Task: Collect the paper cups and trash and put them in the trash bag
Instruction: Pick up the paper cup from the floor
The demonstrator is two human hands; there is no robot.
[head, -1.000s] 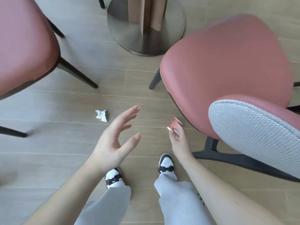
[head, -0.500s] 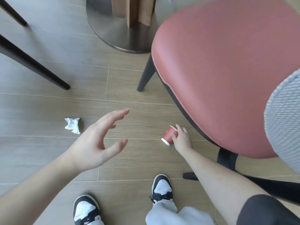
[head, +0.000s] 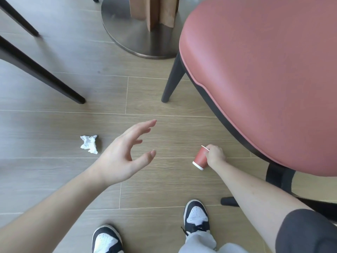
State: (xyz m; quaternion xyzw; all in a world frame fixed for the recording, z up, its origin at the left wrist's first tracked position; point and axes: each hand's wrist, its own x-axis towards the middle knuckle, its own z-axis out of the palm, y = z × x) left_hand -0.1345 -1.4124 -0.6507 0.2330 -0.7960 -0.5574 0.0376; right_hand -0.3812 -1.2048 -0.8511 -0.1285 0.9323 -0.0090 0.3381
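paper cup (head: 200,158), red with a white rim, is tilted, its long axis slanting toward the lower left, low over the floor (head: 54,125) beside the pink chair (head: 264,79); its inside is hidden. right hand (head: 215,155) clasps it. left hand (head: 122,156) hangs spread and empty near the crumpled tissue (head: 89,144).

Café-like dining area: pedestal table (head: 138,33), padded chairs (head: 264,79)

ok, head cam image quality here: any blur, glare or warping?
Head view: mostly sharp; the red paper cup in the right hand and the crumpled tissue read clearly. The dark chair leg top left is smeared. Wide-angle bulge swells the pink chair seat. Soft sheen on the metal table base.
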